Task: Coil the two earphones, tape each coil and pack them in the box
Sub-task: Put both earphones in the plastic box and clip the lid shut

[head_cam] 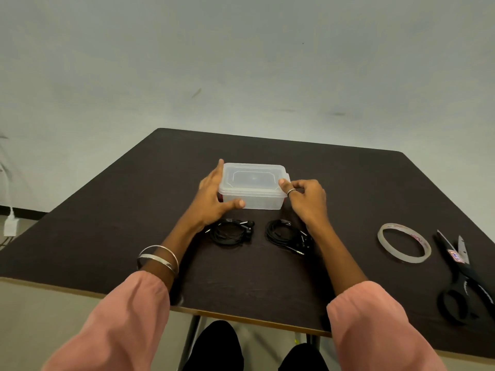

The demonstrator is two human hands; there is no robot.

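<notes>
Left hand (214,195) grips the left end of the translucent plastic box (257,203), thumb on its near wall; right hand (306,200) pinches the right rim of its closed lid (253,178). Before the box on the counter (107,210) lie the left earphone coil (230,232) and right earphone coil (285,234); tape roll (404,243) and scissors (464,279) lie far right.

Black scissors (462,277) lie on the dark table (107,223) — white plug (10,224) far left.

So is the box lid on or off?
On: the lid sits flat over the box; the left hand holds the box's end, the right hand pinches the lid's corner.
</notes>
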